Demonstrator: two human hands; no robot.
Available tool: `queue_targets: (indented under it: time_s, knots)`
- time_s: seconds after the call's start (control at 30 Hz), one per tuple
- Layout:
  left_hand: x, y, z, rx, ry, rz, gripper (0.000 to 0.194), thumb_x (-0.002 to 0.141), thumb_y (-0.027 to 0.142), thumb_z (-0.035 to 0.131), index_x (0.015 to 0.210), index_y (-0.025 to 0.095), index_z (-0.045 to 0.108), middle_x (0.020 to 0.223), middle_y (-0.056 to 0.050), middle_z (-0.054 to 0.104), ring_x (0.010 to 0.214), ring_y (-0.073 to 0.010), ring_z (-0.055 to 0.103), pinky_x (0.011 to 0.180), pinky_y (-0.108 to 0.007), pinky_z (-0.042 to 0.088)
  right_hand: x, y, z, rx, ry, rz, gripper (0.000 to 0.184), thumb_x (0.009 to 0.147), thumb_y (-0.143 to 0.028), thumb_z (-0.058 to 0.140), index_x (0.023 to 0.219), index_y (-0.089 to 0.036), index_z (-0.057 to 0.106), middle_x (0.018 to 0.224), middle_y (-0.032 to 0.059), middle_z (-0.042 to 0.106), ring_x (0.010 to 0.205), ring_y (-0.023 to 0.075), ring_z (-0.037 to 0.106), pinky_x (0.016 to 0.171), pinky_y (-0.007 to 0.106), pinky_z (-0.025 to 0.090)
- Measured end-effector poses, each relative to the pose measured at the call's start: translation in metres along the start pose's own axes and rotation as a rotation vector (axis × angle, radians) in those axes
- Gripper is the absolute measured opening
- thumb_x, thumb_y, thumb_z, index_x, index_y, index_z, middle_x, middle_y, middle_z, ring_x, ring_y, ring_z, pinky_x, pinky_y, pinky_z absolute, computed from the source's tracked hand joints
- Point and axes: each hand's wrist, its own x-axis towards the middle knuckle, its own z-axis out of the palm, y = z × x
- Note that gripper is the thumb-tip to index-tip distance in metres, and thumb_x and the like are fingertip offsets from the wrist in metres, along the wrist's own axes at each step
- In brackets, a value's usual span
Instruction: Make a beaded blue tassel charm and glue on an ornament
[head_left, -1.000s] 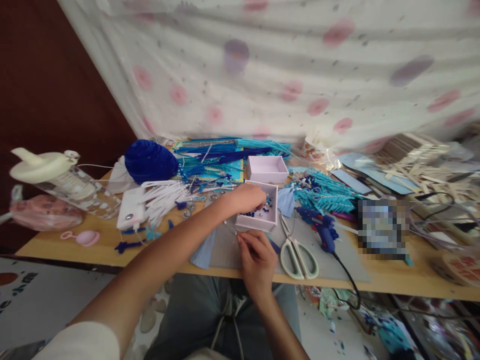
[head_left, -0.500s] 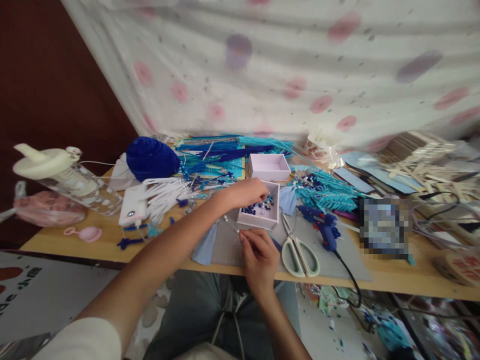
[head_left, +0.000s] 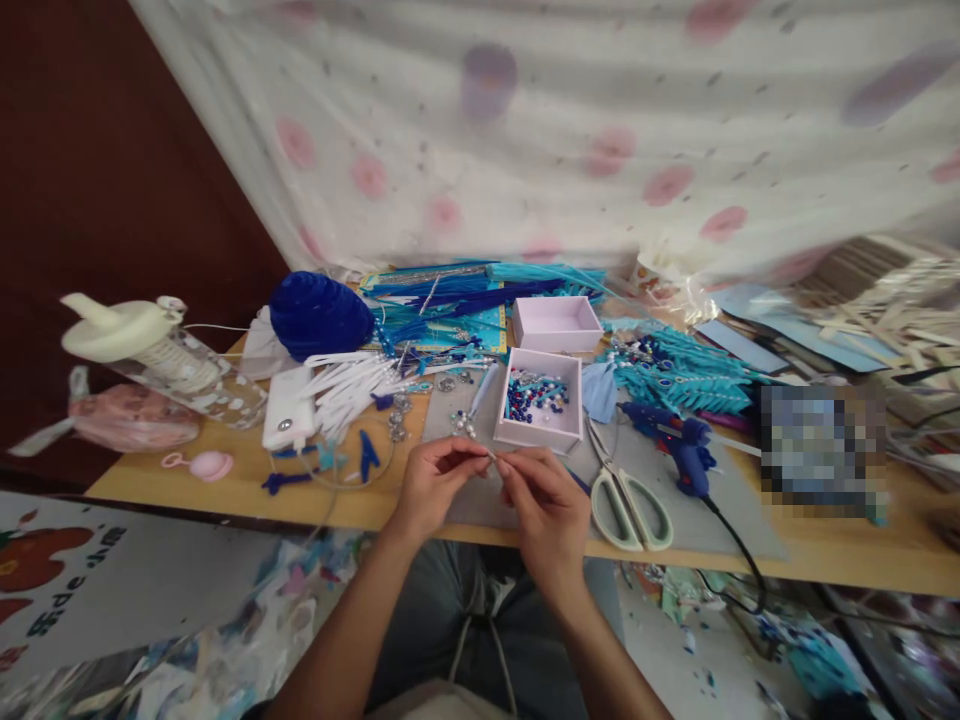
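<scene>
In front of my body my left hand point(head_left: 435, 490) and right hand point(head_left: 547, 505) meet, thumb and fingertips pinched together. A thin, pale wire-like piece point(head_left: 493, 456) shows between the right fingertips. What the left fingertips pinch is too small to make out. Just beyond the left fingers lie white and silvery beads point(head_left: 463, 424) beside a light blue tassel point(head_left: 484, 388). Behind my right hand stands a white box point(head_left: 541, 437) holding loose blue, red and white beads point(head_left: 534, 397). Open-bladed scissors point(head_left: 631, 508) with pale green handles lie right of that hand.
A blue glue gun point(head_left: 686, 445) with a black cord lies right of the scissors on a grey mat point(head_left: 739, 520). Another white box point(head_left: 556, 325) stands behind. Blue stems point(head_left: 450, 293), blue yarn point(head_left: 321, 315), a power bank point(head_left: 289, 410) and a tumbler point(head_left: 172, 360) crowd the table.
My left hand has left the bead box and come back to meet the right fingertips. The light blue tassel, covered by my left arm before, now shows differently, and the view has shifted slightly.
</scene>
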Motion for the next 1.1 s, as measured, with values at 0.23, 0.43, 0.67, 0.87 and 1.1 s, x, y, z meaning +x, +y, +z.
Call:
queue_targets:
  time_s: [0.23,0.43,0.67,0.87,1.1]
  knots:
    - [-0.0062,-0.0024,0.0044,-0.325,0.143,-0.198,0.035,0.052,0.033,0.095,0.081,0.017,0.081,0.077,-0.004,0.077,0.066,-0.0114,0.066,0.066,-0.022,0.054,-0.0008,-0.0092,0.0012,0.023,-0.027,0.038,0.011,0.088,-0.023,0.070,0.089,-0.025,0.081,0.081,0.0024,0.070,0.061,0.0132,0.065,0.056,0.024,0.055]
    - [-0.0052,-0.0019,0.0041,-0.400,0.136,-0.192,0.034,0.053,0.034,0.096,0.080,0.019,0.082,0.077,-0.003,0.077,0.068,-0.0095,0.067,0.068,-0.020,0.055,0.0002,-0.0077,0.0031,-0.024,-0.058,0.033,0.011,0.090,-0.026,0.069,0.091,-0.024,0.080,0.083,0.0039,0.073,0.068,0.0155,0.068,0.062,0.027,0.058]
    - [-0.0060,-0.0042,0.0050,-0.401,0.141,-0.146,0.031,0.054,0.034,0.095,0.076,0.019,0.081,0.074,-0.003,0.077,0.067,-0.0120,0.068,0.069,-0.023,0.056,0.0001,-0.0053,0.0074,-0.024,-0.076,0.033,0.011,0.090,-0.027,0.070,0.092,-0.025,0.081,0.085,0.0046,0.074,0.073,0.0172,0.070,0.065,0.029,0.060]
    - [-0.0068,-0.0052,0.0031,-0.358,0.122,-0.134,0.032,0.054,0.037,0.094,0.077,0.019,0.081,0.074,-0.003,0.076,0.067,-0.0132,0.067,0.070,-0.026,0.056,0.0014,-0.0083,0.0053,-0.001,-0.111,0.047,0.011,0.090,-0.025,0.069,0.089,-0.025,0.080,0.082,0.0041,0.074,0.072,0.0174,0.070,0.064,0.029,0.060]
    - [-0.0075,-0.0083,0.0018,-0.320,0.090,-0.061,0.025,0.059,0.034,0.093,0.076,0.020,0.082,0.079,-0.003,0.076,0.075,-0.0130,0.067,0.073,-0.023,0.054,0.0035,-0.0089,0.0022,-0.021,-0.155,0.066,0.012,0.090,-0.026,0.069,0.089,-0.024,0.080,0.080,0.0040,0.074,0.071,0.0174,0.071,0.064,0.028,0.059]
